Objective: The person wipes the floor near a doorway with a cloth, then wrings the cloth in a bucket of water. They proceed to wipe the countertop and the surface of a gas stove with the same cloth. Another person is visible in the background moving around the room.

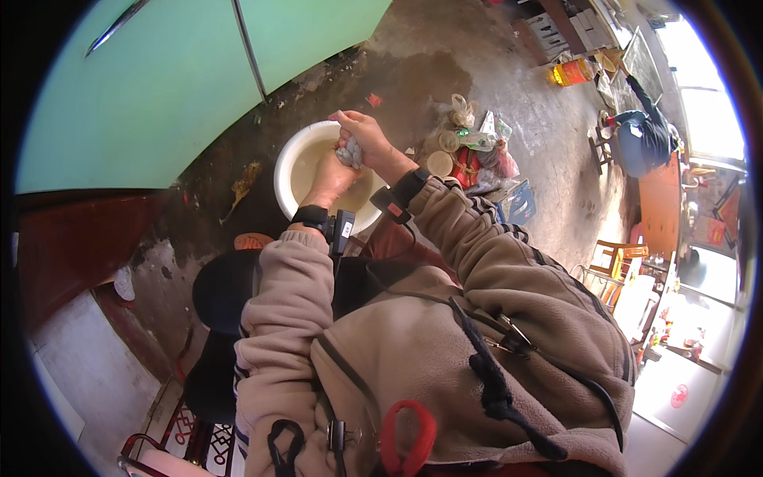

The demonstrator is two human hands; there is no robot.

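Both of my hands grip one crumpled light-grey cloth [350,154] above a white basin [285,156]. My left hand [329,179] is closed around the cloth's lower part, with its wrist over the near rim. Just above and to the right, my right hand [365,134] is squeezed round the other end. Much of the cloth is hidden inside my fingers. Cloudy water [305,164] stands in the basin, which rests on the dark floor. Each wrist wears a black strap with a small box.
A pale green cabinet [161,101] rises at upper left. Right of the basin lie plastic bags [477,140], lids and a blue box [517,203]. Further off are an oil bottle [573,72] and a person [644,140] beside a stool. A dry leaf [241,188] lies left of the basin.
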